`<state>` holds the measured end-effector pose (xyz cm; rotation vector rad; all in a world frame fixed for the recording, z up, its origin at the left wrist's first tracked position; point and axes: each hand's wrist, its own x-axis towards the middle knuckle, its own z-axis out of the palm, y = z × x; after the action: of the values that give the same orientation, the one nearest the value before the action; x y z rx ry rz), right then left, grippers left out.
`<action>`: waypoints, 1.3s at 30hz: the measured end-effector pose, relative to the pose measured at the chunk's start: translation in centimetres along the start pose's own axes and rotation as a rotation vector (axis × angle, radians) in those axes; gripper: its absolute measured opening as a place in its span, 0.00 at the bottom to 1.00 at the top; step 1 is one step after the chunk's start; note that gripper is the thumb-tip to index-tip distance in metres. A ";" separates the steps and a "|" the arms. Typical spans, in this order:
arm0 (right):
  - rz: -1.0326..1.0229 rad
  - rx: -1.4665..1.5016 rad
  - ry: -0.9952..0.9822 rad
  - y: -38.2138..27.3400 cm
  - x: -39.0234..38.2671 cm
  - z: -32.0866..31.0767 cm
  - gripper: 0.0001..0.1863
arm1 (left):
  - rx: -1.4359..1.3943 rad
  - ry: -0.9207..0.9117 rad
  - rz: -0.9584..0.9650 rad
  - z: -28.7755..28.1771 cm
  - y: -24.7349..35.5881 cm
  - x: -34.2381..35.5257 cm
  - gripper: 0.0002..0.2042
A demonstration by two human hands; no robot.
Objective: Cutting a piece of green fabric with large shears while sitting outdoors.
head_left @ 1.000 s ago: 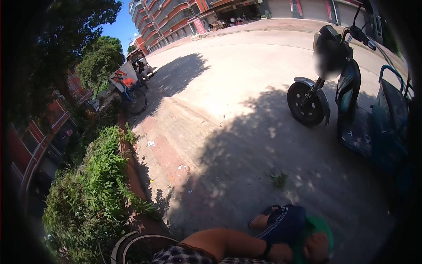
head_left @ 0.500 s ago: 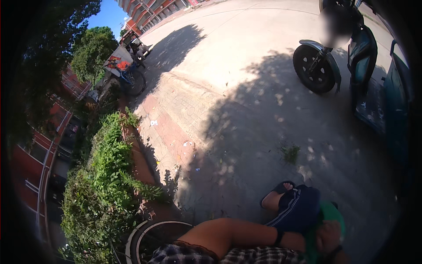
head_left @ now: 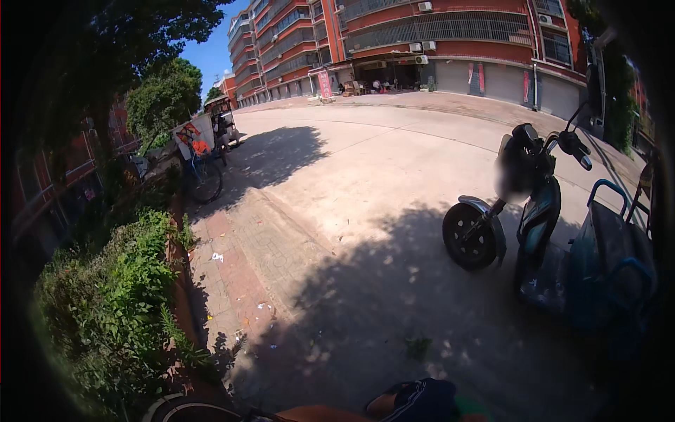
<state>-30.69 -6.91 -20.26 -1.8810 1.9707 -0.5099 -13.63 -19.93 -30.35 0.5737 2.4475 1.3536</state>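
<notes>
Along the lower edge a strip of my bare left arm point(head_left: 320, 413) shows, but both of my hands lie below the picture. Right of the arm is my knee in dark blue shorts point(head_left: 425, 399) with pale stripes down the side. A green thing point(head_left: 470, 406), partly cut off by the edge, sits beside the shorts; its kind cannot be made out. At the lower left a wheel rim point(head_left: 190, 409) curves up close to my arm.
A teal electric three-wheeler point(head_left: 541, 239) stands at the right. A planted bed point(head_left: 119, 295) with a brick kerb runs along the left, with a bicycle point(head_left: 205, 179) beyond. Litter lies on the paving point(head_left: 242, 281). Red apartment buildings point(head_left: 436, 35) line the far side.
The view has tilted up, bringing in the buildings. My hands, clasped closely together at the green thing before, have dropped out below the edge.
</notes>
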 end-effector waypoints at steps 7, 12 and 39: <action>0.149 -0.011 -0.011 -1.4 -0.7 -0.5 0.10 | 0.079 -0.116 -0.114 -3.1 3.9 -0.7 0.14; 0.156 -0.061 -0.019 -1.4 -2.0 0.0 0.12 | 0.239 0.017 0.097 -1.9 3.9 -1.3 0.13; 0.187 -0.106 0.083 -2.4 -4.3 -0.8 0.11 | 0.694 0.225 0.042 -0.8 10.3 -4.7 0.08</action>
<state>-28.86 -2.70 -18.27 -1.7377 2.2410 -0.4433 -7.71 -17.77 -20.89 0.6441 3.0998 0.5643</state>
